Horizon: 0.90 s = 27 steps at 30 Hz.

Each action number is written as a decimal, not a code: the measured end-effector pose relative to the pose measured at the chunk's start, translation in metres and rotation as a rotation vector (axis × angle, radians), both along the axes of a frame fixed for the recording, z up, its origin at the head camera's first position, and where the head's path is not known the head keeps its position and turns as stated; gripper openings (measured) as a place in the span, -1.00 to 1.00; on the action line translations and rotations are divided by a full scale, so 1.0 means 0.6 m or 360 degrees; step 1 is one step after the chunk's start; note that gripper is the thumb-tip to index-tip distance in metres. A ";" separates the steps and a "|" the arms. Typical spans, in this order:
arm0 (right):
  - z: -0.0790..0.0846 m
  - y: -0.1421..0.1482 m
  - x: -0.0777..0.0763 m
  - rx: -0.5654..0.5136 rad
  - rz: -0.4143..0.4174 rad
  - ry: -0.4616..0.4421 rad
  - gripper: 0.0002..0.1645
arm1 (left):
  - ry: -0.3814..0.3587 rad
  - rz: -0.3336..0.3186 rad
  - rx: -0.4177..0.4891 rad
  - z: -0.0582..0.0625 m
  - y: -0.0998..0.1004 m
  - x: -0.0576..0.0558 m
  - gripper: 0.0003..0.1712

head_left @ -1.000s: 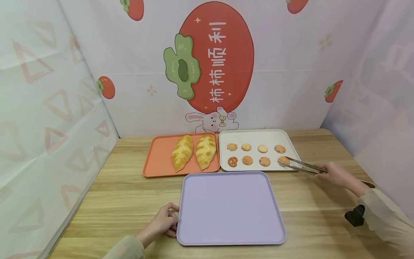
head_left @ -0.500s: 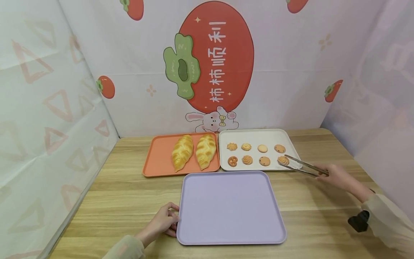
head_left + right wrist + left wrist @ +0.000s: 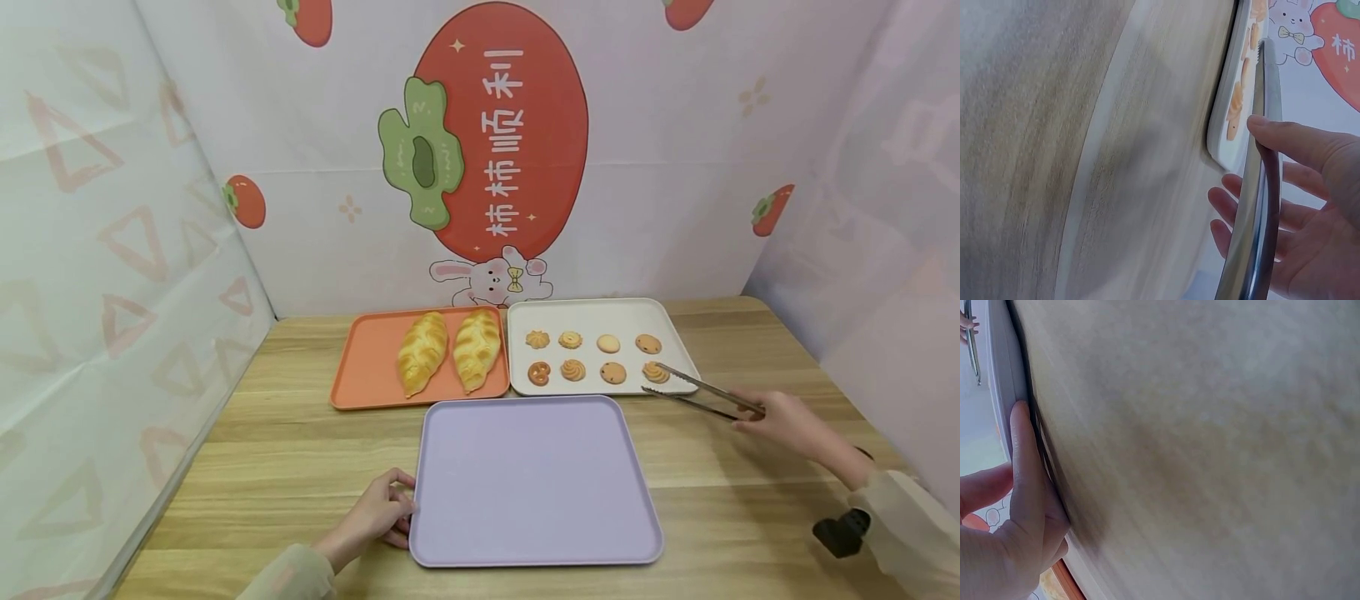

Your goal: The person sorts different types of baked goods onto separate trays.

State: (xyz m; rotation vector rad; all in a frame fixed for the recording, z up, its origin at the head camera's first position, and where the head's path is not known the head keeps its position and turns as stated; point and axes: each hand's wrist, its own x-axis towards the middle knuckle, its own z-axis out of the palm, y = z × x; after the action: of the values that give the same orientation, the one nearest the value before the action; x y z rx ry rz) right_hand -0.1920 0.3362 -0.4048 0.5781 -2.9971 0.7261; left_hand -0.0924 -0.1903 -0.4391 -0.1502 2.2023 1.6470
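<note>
My right hand (image 3: pixel 780 421) holds metal tongs (image 3: pixel 701 383), whose two arms are spread. One tip hovers at the right side of a swirled cookie (image 3: pixel 655 372); the other is over the front rim of the white tray (image 3: pixel 585 311). In the right wrist view the thumb lies along the tongs (image 3: pixel 1260 206), with the fingers on the other side. My left hand (image 3: pixel 375 510) rests at the left edge of the purple tray (image 3: pixel 536 483), its fingertips touching the rim. The left wrist view shows one straight finger (image 3: pixel 1025 456) along that tray's side.
Several cookies, including a pretzel-shaped one (image 3: pixel 539 372), lie in two rows on the white tray. Beside it an orange tray (image 3: pixel 367 358) bears two braided loaves, one left (image 3: pixel 423 354) and one right (image 3: pixel 477 350). A printed cloth (image 3: pixel 322 108) rises behind the wooden table (image 3: pixel 270 450).
The tongs have spread apart and drawn slightly back from the swirled cookie, which stays on the white tray. My right hand has shifted a little right; the left hand has not moved.
</note>
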 end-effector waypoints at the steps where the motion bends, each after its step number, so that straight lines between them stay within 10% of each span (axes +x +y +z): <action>1: 0.000 -0.001 0.002 -0.0006 -0.0009 -0.0001 -0.39 | 0.0001 0.0000 0.0000 0.000 0.000 0.000 -0.65; 27: -0.016 -0.013 0.041 -0.0059 -0.0006 -0.0077 -0.37 | 0.0001 0.0004 -0.0002 0.003 0.001 0.002 -0.64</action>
State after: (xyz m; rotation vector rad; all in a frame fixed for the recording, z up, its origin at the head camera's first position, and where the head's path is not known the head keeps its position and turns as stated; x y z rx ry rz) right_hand -0.1672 0.3285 -0.4141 0.5618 -3.0206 0.8051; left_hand -0.0915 -0.1898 -0.4372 -0.1529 2.2047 1.6473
